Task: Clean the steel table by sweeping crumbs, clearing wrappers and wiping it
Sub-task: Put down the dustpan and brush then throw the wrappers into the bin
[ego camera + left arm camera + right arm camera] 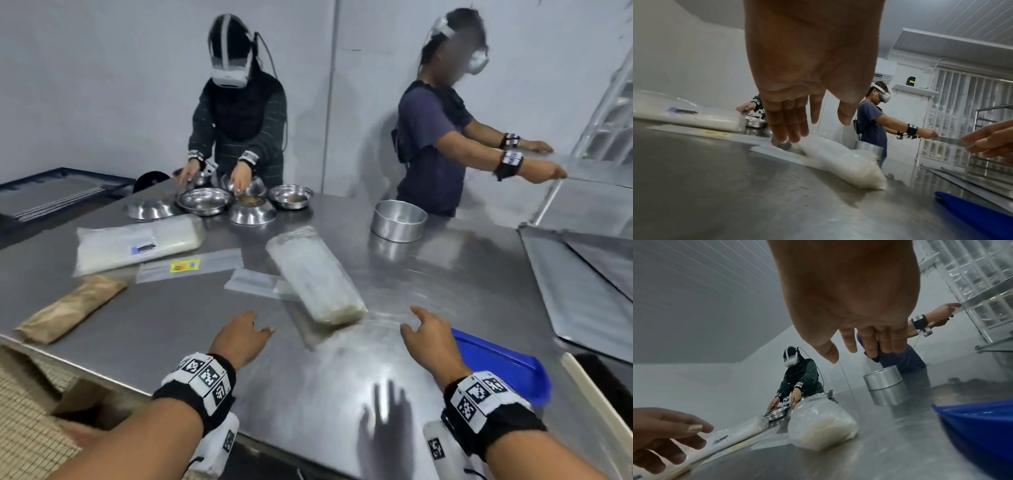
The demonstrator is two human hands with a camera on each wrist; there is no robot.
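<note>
Right now your two hands float over the steel table [171, 329], and both are loose and wide, holding nothing. Your left hand [239, 337] is on one side of a clear bag of white stuff [313, 279], and your right hand [430, 337] is on the other side. Neither hand touches it. The bag lies slanted in the middle of the table, near your edge.

Count the wrappers and packs with me. You have two fat clear bags: the slanted one and a second clear bag [137, 245] farther left. Two flat empty wrappers lie between them, one with a yellow label [185, 265] and one plain wrapper [255, 282]. One brown paper pack [70, 310] sits at the left edge.

One blue tray [503, 363] lies just beside your right hand. One round tin [399, 221] stands far across the table. About five shiny bowls [203, 202] sit in a bunch at the far side, though some are partly hidden. Big flat metal trays [579, 284] lie at the right.

Two other people stand at the far side, both with headsets on. The walls are plain and grey-white. The table is shiny and shows reflections.
</note>
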